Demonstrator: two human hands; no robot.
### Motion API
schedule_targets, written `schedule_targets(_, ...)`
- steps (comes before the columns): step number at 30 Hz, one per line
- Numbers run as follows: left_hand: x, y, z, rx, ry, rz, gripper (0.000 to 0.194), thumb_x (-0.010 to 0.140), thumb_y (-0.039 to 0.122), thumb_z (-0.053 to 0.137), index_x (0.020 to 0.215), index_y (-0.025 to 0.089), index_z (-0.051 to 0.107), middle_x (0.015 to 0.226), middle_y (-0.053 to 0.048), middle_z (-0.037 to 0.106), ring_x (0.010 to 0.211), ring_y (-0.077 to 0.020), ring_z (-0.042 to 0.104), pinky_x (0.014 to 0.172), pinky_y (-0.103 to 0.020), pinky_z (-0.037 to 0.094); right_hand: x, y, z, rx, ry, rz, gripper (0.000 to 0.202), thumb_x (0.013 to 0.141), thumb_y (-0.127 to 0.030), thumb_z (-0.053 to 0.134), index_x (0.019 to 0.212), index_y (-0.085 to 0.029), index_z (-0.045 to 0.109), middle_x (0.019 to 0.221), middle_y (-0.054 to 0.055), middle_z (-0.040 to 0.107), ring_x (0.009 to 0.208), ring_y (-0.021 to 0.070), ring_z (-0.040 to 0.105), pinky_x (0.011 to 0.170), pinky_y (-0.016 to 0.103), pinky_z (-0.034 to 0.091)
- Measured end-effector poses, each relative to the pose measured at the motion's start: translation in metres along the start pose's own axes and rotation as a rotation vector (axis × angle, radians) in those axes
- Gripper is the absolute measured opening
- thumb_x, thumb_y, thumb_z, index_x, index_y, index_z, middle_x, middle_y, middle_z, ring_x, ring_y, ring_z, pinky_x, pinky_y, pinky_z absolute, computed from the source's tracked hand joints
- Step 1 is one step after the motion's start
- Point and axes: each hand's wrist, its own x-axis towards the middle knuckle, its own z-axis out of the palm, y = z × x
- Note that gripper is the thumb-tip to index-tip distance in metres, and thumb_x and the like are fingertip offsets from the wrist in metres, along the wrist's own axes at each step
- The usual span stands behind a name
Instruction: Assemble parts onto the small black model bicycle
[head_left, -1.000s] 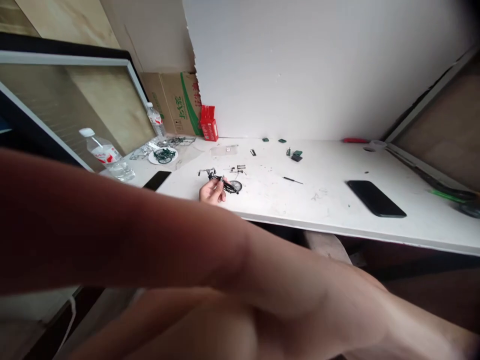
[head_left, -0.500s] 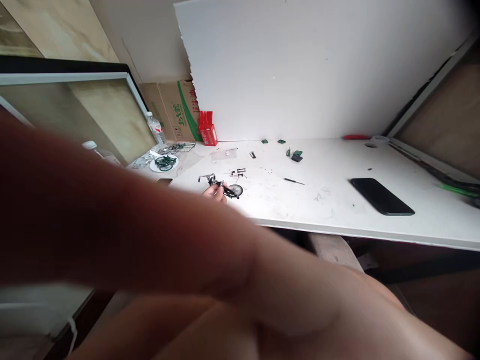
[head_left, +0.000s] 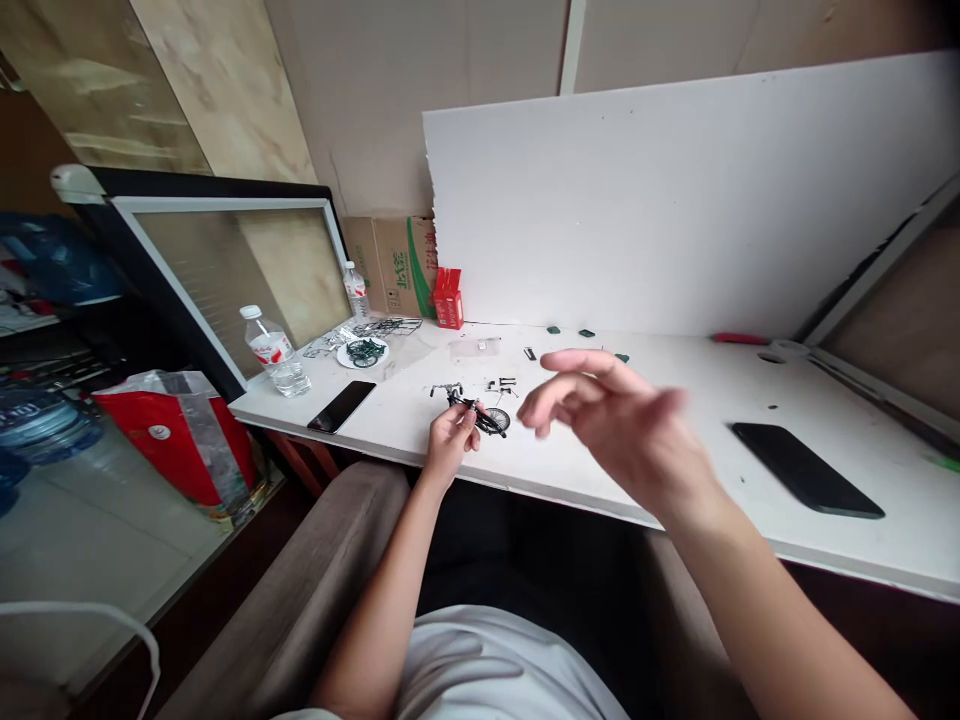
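A small black model bicycle [head_left: 491, 420] with a spoked wheel and silver handlebars is gripped in my left hand [head_left: 452, 432], near the front edge of the white table [head_left: 420, 430]. My fingers hide part of its frame. To its right, my right hand [head_left: 619, 415] is raised over the table, fingers apart and curled a little, with nothing in it. Several small black parts [head_left: 508, 382] lie just behind the bicycle. Farther back are a small dark rectangular piece [head_left: 530, 353] and green pieces [head_left: 587, 333], one partly hidden behind my right hand.
On the left stand two water bottles [head_left: 276, 352], a white plate [head_left: 343, 362] bearing a green model bicycle, and a phone [head_left: 342, 407]. A red box [head_left: 449, 298] and a cardboard carton [head_left: 394, 265] stand behind. A larger black slab-like device [head_left: 806, 470] lies at right.
My right arm, which crossed close before the camera, has swung down, and its hand now shows over the table. The view has shifted. My left hand keeps its grip on the model bicycle.
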Motion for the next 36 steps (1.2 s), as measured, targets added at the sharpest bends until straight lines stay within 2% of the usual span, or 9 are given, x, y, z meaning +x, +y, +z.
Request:
schedule_targets(3, 0.000, 0.001, 0.002, -0.013, -0.036, 0.034, 0.051, 0.086, 0.063, 0.082, 0.101, 0.014, 0.072, 0.071, -0.001, 0.064, 0.051, -0.0068, 0.047, 0.051, -0.024, 0.027, 0.009, 0.056, -0.019, -0.303, 0.253, 0.065, 0.043, 0.105, -0.063, 0.059, 0.117, -0.025, 0.075, 0.100, 0.006, 0.077, 0.099, 0.0233, 0.073, 0.090, 0.038, 0.055)
schedule_targets(7, 0.001, 0.001, 0.003, -0.029, -0.041, 0.034, 0.050, 0.087, 0.062, 0.082, 0.100, 0.015, 0.068, 0.066, 0.001, 0.061, 0.051, -0.0075, 0.047, 0.052, -0.024, 0.029, 0.005, 0.126, -0.021, -0.497, 0.239, 0.145, 0.043, 0.107, -0.061, 0.057, 0.109, -0.024, 0.077, 0.114, 0.008, 0.077, 0.105, 0.0239, 0.071, 0.087, 0.036, 0.053)
schedule_targets(11, 0.002, 0.002, 0.005, -0.047, -0.042, 0.012, 0.053, 0.085, 0.064, 0.083, 0.099, 0.017, 0.065, 0.057, 0.005, 0.053, 0.051, -0.0094, 0.046, 0.054, -0.024, 0.032, -0.006, 0.161, -0.013, -0.498, 0.273, 0.173, 0.046, 0.110, -0.061, 0.050, 0.113, -0.023, 0.076, 0.113, 0.009, 0.077, 0.104, 0.0241, 0.071, 0.086, 0.037, 0.053)
schedule_targets(17, 0.008, -0.003, 0.008, -0.035, -0.116, 0.034, 0.053, 0.089, 0.066, 0.078, 0.102, 0.016, 0.065, 0.066, 0.002, 0.057, 0.052, -0.0086, 0.044, 0.054, -0.025, 0.031, -0.011, 0.166, -0.009, -0.454, 0.351, 0.089, 0.036, 0.111, -0.053, 0.052, 0.120, -0.025, 0.073, 0.115, 0.008, 0.075, 0.102, 0.0232, 0.070, 0.090, 0.039, 0.054)
schedule_targets(20, 0.011, -0.012, 0.006, 0.026, -0.145, 0.066, 0.052, 0.090, 0.066, 0.076, 0.101, 0.016, 0.066, 0.069, 0.002, 0.057, 0.051, -0.0076, 0.041, 0.052, -0.026, 0.028, -0.011, 0.161, -0.007, -0.595, 0.287, -0.065, 0.032, 0.112, -0.045, 0.054, 0.133, -0.029, 0.071, 0.121, 0.009, 0.072, 0.112, 0.0253, 0.066, 0.098, 0.044, 0.052)
schedule_targets(23, 0.013, -0.019, 0.002, 0.057, -0.146, 0.076, 0.049, 0.091, 0.065, 0.076, 0.098, 0.017, 0.066, 0.063, 0.004, 0.050, 0.050, -0.0081, 0.039, 0.051, -0.026, 0.026, -0.012, 0.157, -0.004, -0.686, 0.233, -0.147, 0.031, 0.113, -0.042, 0.050, 0.124, -0.029, 0.075, 0.115, 0.009, 0.070, 0.115, 0.0273, 0.062, 0.104, 0.048, 0.049)
schedule_targets(26, 0.013, -0.020, -0.002, 0.031, -0.133, 0.072, 0.047, 0.090, 0.062, 0.078, 0.098, 0.017, 0.066, 0.065, 0.004, 0.051, 0.051, -0.0074, 0.038, 0.051, -0.026, 0.025, -0.013, 0.157, -0.004, -0.669, 0.235, -0.133, 0.038, 0.115, -0.044, 0.043, 0.111, -0.028, 0.077, 0.112, 0.010, 0.069, 0.115, 0.0278, 0.061, 0.103, 0.048, 0.049)
schedule_targets(31, 0.011, -0.014, 0.000, 0.005, -0.163, 0.072, 0.047, 0.091, 0.061, 0.078, 0.100, 0.015, 0.069, 0.091, -0.004, 0.066, 0.053, -0.0044, 0.041, 0.052, -0.026, 0.028, -0.011, 0.167, -0.010, -0.661, 0.294, -0.056, 0.045, 0.115, -0.050, 0.037, 0.113, -0.026, 0.074, 0.112, 0.009, 0.072, 0.113, 0.0273, 0.064, 0.103, 0.048, 0.050)
schedule_targets(36, 0.010, -0.011, 0.001, -0.022, -0.184, 0.034, 0.051, 0.091, 0.062, 0.078, 0.106, 0.014, 0.071, 0.098, -0.007, 0.068, 0.053, -0.0026, 0.037, 0.052, -0.026, 0.026, -0.004, 0.178, -0.044, -0.766, 0.351, 0.082, 0.035, 0.111, -0.050, 0.049, 0.114, -0.025, 0.075, 0.116, 0.011, 0.073, 0.112, 0.0287, 0.064, 0.088, 0.043, 0.055)
